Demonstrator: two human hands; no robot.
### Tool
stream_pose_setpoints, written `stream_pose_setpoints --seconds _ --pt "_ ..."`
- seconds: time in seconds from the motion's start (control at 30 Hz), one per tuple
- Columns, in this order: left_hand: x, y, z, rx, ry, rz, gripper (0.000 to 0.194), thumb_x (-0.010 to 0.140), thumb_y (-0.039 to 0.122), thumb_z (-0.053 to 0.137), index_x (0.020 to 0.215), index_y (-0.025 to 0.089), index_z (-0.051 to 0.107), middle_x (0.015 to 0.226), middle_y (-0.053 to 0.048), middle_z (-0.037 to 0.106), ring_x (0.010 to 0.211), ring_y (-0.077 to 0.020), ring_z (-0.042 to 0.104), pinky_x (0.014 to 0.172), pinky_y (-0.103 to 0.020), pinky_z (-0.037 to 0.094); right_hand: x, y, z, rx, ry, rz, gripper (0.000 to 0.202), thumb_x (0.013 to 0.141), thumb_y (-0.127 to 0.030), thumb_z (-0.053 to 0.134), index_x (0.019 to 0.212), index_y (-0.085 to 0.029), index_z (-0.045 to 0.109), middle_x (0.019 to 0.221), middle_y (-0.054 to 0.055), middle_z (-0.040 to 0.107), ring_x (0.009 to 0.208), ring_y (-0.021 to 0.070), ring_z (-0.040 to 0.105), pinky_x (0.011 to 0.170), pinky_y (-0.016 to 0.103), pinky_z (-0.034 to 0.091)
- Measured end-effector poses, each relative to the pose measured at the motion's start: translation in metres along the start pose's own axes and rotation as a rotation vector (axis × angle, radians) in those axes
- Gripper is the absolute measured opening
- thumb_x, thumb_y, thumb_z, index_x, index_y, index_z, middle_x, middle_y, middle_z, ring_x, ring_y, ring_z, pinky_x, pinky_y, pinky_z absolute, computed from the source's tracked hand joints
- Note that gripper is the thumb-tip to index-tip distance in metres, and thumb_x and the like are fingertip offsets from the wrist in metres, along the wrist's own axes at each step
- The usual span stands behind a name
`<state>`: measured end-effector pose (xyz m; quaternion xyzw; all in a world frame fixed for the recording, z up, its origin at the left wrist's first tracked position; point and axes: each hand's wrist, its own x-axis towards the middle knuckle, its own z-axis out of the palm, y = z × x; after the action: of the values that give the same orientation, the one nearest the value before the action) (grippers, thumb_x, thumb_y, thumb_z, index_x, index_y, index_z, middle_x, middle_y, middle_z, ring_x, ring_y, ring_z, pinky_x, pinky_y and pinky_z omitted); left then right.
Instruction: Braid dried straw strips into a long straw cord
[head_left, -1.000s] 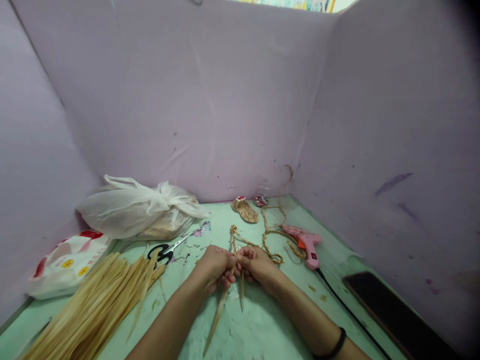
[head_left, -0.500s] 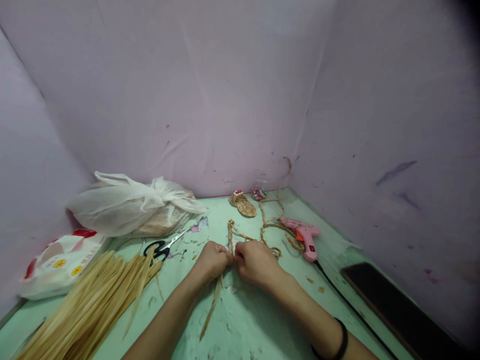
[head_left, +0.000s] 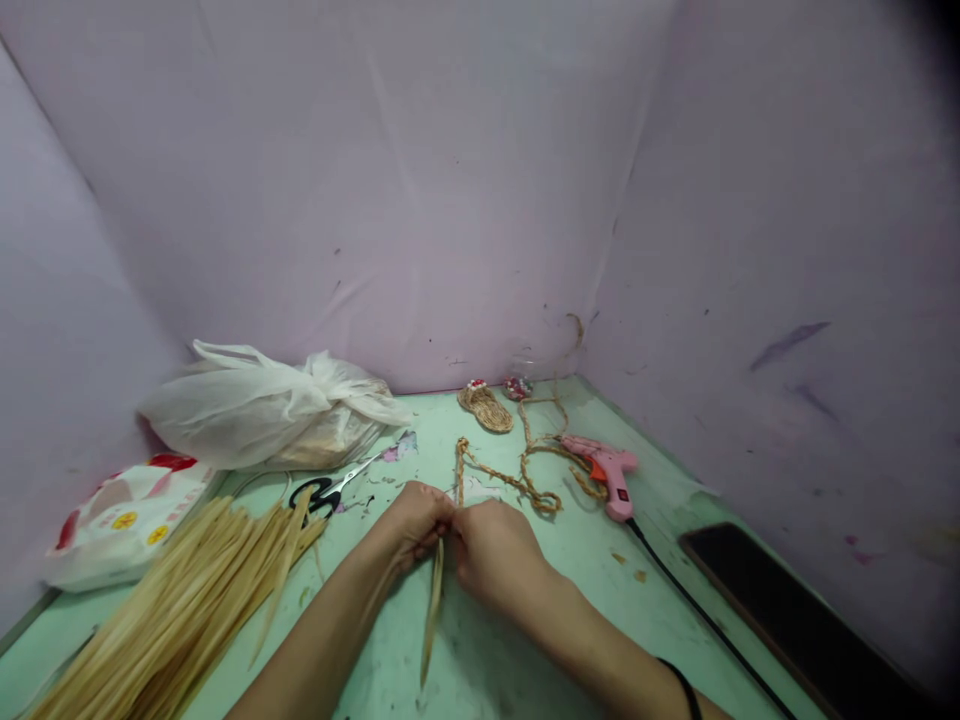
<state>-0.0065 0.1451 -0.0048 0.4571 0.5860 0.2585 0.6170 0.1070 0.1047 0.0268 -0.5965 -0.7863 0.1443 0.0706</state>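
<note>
At the middle of the green table my left hand (head_left: 414, 518) and my right hand (head_left: 496, 548) meet, thumbs and fingers pinched together. Between them they hold the near end of a braided straw cord (head_left: 460, 475), which runs away from me, bends at a small loop and trails right in a tangle. A loose straw strip (head_left: 433, 615) hangs toward me from below my left hand. The fingertips hide the exact spot where the strands cross.
Straw strips (head_left: 180, 600), black-handled scissors (head_left: 330, 492), a white plastic bag (head_left: 277, 410) and a red-white packet (head_left: 131, 520) lie left. A woven slipper shape (head_left: 487, 410) is behind. On the right are a pink glue gun (head_left: 611, 475) with its cable and a black phone-like slab (head_left: 795, 610).
My right hand has moved left and slightly nearer, closing against my left hand. The loose straw strip now hangs more upright.
</note>
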Motion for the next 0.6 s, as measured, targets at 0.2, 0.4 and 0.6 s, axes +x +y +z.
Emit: stream_pose_setpoints --seconds 0.2,0.4,0.6 --pt "-0.001 0.001 -0.006 -0.010 -0.111 0.025 0.011 0.049 0.021 0.052 0.050 0.015 0.043 0.037 0.008 0.034 0.027 -0.0013 0.019 0.029 -0.017 0.007 0.026 0.040 -0.003 0.486 0.147 0.184 0.022 0.073 -0.027 0.045 0.072 -0.015 0.064 0.066 0.004 0.064 0.059 0.0122 0.054 0.049 0.020 0.031" --pt "0.003 -0.003 -0.005 0.013 -0.106 0.040 0.004 0.049 0.017 0.047 0.052 0.015 0.048 0.034 0.007 0.034 0.025 -0.0028 0.019 0.029 -0.018 0.008 0.035 0.035 0.024 0.946 -0.244 0.287 0.016 0.070 -0.019 0.044 0.057 -0.015 0.052 0.036 -0.006 0.040 0.030 0.0055 0.032 0.035 0.018 0.024" --pt "0.002 -0.002 -0.002 0.304 -0.034 0.080 0.006 0.051 0.017 0.045 0.045 0.015 0.046 0.031 0.006 0.033 0.027 -0.0046 0.022 0.032 -0.020 0.014 0.041 0.044 0.037 0.786 -0.099 0.240 0.010 0.058 -0.012 0.048 0.048 -0.015 0.050 0.035 -0.008 0.029 0.034 0.0037 0.023 0.035 0.020 0.015"
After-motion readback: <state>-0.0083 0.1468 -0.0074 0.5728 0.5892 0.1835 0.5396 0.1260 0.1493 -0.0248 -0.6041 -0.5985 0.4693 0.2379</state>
